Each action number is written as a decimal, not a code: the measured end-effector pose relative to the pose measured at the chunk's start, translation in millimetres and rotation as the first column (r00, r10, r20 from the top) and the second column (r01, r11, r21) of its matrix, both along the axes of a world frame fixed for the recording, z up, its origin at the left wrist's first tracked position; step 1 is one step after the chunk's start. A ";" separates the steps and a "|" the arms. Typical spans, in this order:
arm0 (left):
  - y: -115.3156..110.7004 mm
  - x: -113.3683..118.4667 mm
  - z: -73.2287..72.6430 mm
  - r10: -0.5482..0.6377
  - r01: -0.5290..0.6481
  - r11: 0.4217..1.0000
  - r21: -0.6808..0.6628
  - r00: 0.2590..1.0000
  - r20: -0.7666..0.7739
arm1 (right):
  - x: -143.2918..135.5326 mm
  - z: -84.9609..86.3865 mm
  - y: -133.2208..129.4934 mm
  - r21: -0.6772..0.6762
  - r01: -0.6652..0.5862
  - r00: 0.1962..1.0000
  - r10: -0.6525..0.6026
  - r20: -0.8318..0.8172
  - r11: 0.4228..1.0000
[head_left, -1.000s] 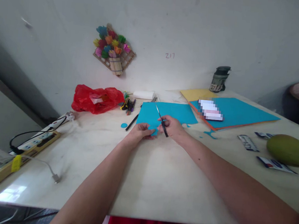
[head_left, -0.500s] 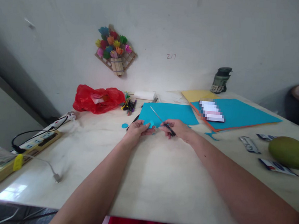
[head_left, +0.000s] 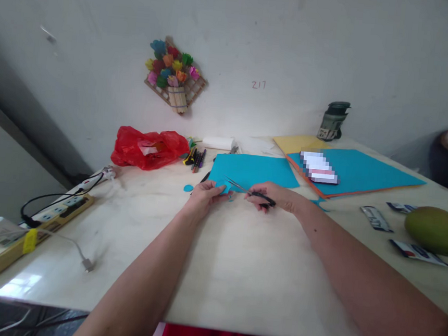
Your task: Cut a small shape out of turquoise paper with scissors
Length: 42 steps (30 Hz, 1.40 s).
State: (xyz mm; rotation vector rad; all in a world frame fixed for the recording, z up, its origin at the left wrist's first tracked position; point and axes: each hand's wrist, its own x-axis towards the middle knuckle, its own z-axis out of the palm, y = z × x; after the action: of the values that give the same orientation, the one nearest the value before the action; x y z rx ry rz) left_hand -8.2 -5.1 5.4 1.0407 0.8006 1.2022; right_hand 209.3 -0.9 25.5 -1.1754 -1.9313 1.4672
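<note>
My left hand pinches the near edge of a blue paper sheet that lies on the table. My right hand grips black-handled scissors, whose thin blades point left toward the spot held by my left fingers. A small blue paper disc lies on the table just left of my left hand. The exact piece between my fingertips is too small to make out.
A red plastic bag and several markers lie behind. A stack of blue, orange and yellow sheets is at the right, with a green mango and wrappers. Power strips and cables sit left.
The scissors have swung from pointing up and away to lying nearly flat, blades pointing left. My right hand shifted right and my left hand moved slightly up along the sheet's edge.
</note>
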 end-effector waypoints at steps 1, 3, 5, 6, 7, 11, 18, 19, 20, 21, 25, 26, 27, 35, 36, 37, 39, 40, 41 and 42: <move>0.4 -0.2 -0.6 -0.008 0.008 1.000 0.001 1.000 0.008 | -0.1 0.0 -0.1 -0.001 0.000 1.000 0.000 0.000 1.000; 1.0 -0.5 -1.6 -0.021 0.021 1.000 0.004 1.000 0.020 | -0.2 -0.1 0.1 0.007 0.000 1.000 0.000 0.013 1.000; 1.2 -0.6 -2.2 -0.027 0.027 1.000 0.008 0.999 0.023 | -0.6 -1.1 0.8 0.019 -0.005 1.000 0.004 0.028 1.000; 1.2 -0.5 -2.3 -0.028 0.028 1.000 0.010 0.999 0.022 | -1.0 -1.9 1.3 0.020 -0.009 1.000 0.008 0.029 1.000; 1.2 -0.5 -2.4 -0.029 0.029 1.000 0.011 0.999 0.020 | -1.4 -2.8 1.9 0.019 -0.012 1.000 0.012 0.025 1.000; 0.6 -0.3 -2.3 -0.024 0.024 1.000 0.008 1.000 0.016 | -3.5 -6.4 3.6 0.028 -0.011 1.000 0.011 0.013 1.000; 0.9 0.4 -2.9 -0.035 0.035 0.999 0.003 0.999 0.017 | -5.1 -11.1 6.0 0.070 -0.016 0.999 0.014 0.041 0.997; 0.9 0.4 -2.9 -0.037 0.037 0.999 0.001 0.999 0.016 | -5.2 -11.7 6.2 0.076 -0.015 0.999 0.012 0.040 0.997; 0.9 0.4 -2.8 -0.040 0.040 0.999 0.000 0.999 0.019 | -5.3 -12.3 6.5 0.080 -0.012 0.999 0.009 0.041 0.997; 0.8 0.3 -2.8 -0.042 0.042 0.999 0.000 0.999 0.021 | -5.4 -12.7 6.7 0.082 -0.009 0.999 0.006 0.041 0.997; 0.8 0.0 -2.7 -0.053 0.053 0.999 0.002 0.998 0.025 | -6.3 -14.3 7.4 0.082 -0.012 0.999 0.009 0.033 0.997; 0.9 -0.1 -2.8 -0.054 0.054 0.999 0.002 0.998 0.024 | -6.6 -14.9 7.7 0.083 -0.014 1.000 0.012 0.027 0.996; 1.0 -0.2 -2.9 -0.055 0.055 0.998 0.002 0.998 0.024 | -6.8 -15.5 8.1 0.084 -0.014 1.000 0.012 0.021 0.996; 1.7 -0.2 -4.0 -0.051 0.051 0.999 -0.011 0.998 0.032 | -8.0 -13.2 6.2 0.063 0.000 1.000 -0.001 0.014 0.998; 1.8 -0.2 -4.2 -0.052 0.053 0.999 -0.007 0.998 0.037 | -8.2 -11.7 5.3 0.059 0.000 1.000 -0.001 0.013 0.998; 2.0 -0.1 -4.4 -0.054 0.054 0.999 -0.003 0.998 0.043 | -8.5 -10.4 4.3 0.054 0.000 1.000 -0.001 0.014 0.999; 2.5 -0.1 -4.8 -0.051 0.051 0.999 0.000 0.997 0.051 | -9.0 -8.3 3.0 0.043 0.008 1.000 -0.009 0.019 0.999; 2.8 -0.1 -4.9 -0.048 0.048 0.999 -0.002 0.997 0.052 | -9.2 -7.8 2.7 0.040 0.012 1.000 -0.012 0.023 0.999; 3.1 -0.1 -5.0 -0.045 0.046 0.999 -0.005 0.997 0.054 | -9.4 -7.5 2.6 0.035 0.015 1.000 -0.016 0.025 0.999; 3.4 -0.1 -5.0 -0.043 0.043 0.999 -0.009 0.997 0.057 | -9.5 -7.5 2.7 0.028 0.016 1.000 -0.017 0.024 0.999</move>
State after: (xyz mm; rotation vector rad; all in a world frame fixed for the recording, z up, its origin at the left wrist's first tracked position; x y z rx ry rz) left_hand -8.3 -1.7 0.4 1.0067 0.7363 1.1848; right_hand 199.8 1.8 18.1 -1.1995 -1.9473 1.4189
